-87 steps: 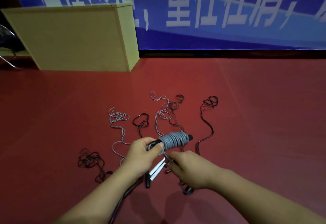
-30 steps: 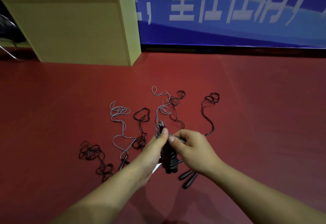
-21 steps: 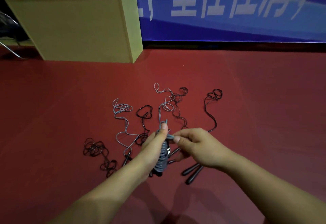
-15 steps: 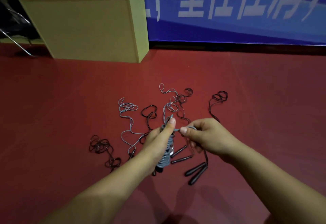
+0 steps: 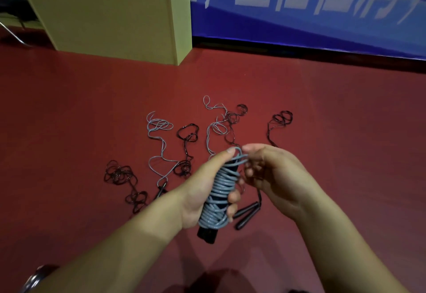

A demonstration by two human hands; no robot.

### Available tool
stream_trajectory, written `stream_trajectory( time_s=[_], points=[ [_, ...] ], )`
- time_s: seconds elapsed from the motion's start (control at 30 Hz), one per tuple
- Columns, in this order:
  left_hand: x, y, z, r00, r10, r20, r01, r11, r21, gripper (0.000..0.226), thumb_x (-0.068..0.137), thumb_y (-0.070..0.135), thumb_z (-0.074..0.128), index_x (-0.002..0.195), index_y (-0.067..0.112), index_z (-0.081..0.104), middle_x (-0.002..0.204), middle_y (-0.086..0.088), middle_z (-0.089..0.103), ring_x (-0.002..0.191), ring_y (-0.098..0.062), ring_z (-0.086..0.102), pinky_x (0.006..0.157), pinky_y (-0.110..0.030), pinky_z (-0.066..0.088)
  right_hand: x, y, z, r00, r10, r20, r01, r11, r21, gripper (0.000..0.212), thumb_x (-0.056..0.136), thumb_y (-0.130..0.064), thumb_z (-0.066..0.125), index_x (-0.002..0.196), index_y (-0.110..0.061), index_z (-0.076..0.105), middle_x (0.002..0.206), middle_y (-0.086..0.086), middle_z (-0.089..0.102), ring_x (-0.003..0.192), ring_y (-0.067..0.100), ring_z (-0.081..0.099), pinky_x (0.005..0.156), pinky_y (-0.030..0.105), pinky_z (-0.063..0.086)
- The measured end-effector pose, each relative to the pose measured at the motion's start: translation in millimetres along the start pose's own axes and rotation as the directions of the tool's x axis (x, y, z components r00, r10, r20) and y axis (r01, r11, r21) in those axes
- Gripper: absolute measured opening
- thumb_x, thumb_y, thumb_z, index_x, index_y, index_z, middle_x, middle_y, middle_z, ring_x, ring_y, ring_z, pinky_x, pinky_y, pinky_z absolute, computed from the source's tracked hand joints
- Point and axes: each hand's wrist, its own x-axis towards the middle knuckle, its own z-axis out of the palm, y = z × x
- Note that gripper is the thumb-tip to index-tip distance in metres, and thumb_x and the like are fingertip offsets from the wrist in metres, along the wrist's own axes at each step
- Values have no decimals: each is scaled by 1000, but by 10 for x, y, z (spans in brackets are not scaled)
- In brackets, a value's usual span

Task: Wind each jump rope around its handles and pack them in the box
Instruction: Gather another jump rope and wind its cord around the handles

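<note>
- The grey jump rope [image 5: 219, 191], wound in many turns around its black handles [image 5: 207, 235], sits just below the middle of the frame, tilted with its lower end toward the bottom of the picture.
- The left hand [image 5: 205, 189] is wrapped around the wound bundle, thumb pressed at the top end and fingertips showing on its right side.
- The right hand [image 5: 274, 172] is just right of the bundle's top, fingers curled in and pinching the last grey loop there.
- The two hands are close together, nearly touching at the top of the bundle.
- On the red floor [image 5: 334, 131] behind the hands lie loose ropes: a grey one [image 5: 159, 136] left of centre, another grey one [image 5: 214, 124] at centre, and several black tangles, one at [image 5: 119, 175] and one at [image 5: 280, 119].
- A pair of black handles [image 5: 246, 215] lies on the floor just right of the bundle's lower end.
- A tan wooden box [image 5: 110, 9] stands in the upper left.
- A blue banner [image 5: 322, 22] with white characters fills the upper right.
</note>
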Motion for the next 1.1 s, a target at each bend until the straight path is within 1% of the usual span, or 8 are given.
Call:
stream_trajectory(
  time_s=[0.1, 0.37, 0.53, 0.63, 0.8, 0.9, 1.0, 1.1],
  points=[
    [-39, -3, -57, 1000, 24, -16, -25, 1000, -6, 53, 80, 70, 53, 84, 18, 58, 63, -7, 52, 46, -23, 51, 54, -31, 46, -77, -13, -3, 998, -64, 29, 65, 997, -49, 29, 86, 9, 57, 109, -8, 56, 73, 7, 67, 59, 17, 62, 59, 26, 51],
    [-24, 51, -104, 975, 102, -198, -108, 994, -21, 48, 84, 56, 56, 88, 9, 55, 62, -7, 55, 48, -25, 56, 51, -31, 48, -95, 113, 10, 974, -228, -11, 204, 893, -402, 10, 89, -12, 67, 99, -13, 66, 80, 7, 75, 74, 20, 71, 67, 28, 51],
    [1, 37, -148, 964, 232, -132, -227, 973, 48, 39, 83, 45, 60, 106, 13, 58, 74, -5, 59, 59, -24, 59, 62, -38, 50, -66, 153, -12, 952, -302, -48, 243, 843, -479, 12, 89, -14, 68, 97, -22, 73, 70, -7, 69, 64, 4, 59, 68, 30, 53],
    [9, -3, -178, 967, 243, -78, -238, 969, 69, 37, 86, 41, 57, 110, 15, 66, 79, -7, 58, 64, -22, 57, 66, -38, 49, -64, 155, -5, 944, -331, -22, 274, 816, -509, 20, 92, -13, 65, 104, -26, 74, 87, -14, 72, 77, -3, 63, 78, 29, 53],
    [-33, -17, -177, 986, 129, -106, -123, 991, 58, 34, 87, 45, 56, 92, 12, 62, 70, -6, 56, 57, -21, 52, 60, -34, 47, -50, 166, 69, 943, -333, 20, 304, 833, -462, 27, 92, -7, 62, 109, -25, 72, 89, -12, 71, 78, 2, 62, 73, 22, 49],
    [-10, 83, -91, 982, 66, -179, -41, 989, 141, 26, 96, 33, 47, 94, 10, 58, 67, -10, 51, 53, -19, 49, 56, -29, 45, -43, 150, 104, 965, -263, 25, 261, 936, -235, 28, 88, 4, 64, 109, -16, 65, 82, 3, 71, 68, 9, 60, 61, 20, 47],
    [-17, 0, -255, 956, 196, -217, -189, 980, 56, 25, 103, 7, 37, 81, 11, 48, 68, -6, 30, 39, -10, 51, 48, -16, 36, -31, 135, 110, 985, -174, 14, 174, 977, -121, 20, 85, 7, 63, 99, -7, 65, 79, 10, 71, 62, 13, 61, 59, 22, 50],
    [147, -4, -363, 926, 295, -235, -239, 941, 239, 32, 99, -4, 37, 73, 12, 45, 59, -9, 50, 28, 2, 49, 40, -10, 41, -16, 176, 120, 987, -160, -16, 155, 974, -163, 19, 88, 6, 62, 96, -9, 70, 77, 6, 72, 62, 13, 61, 58, 23, 52]
  ],
)
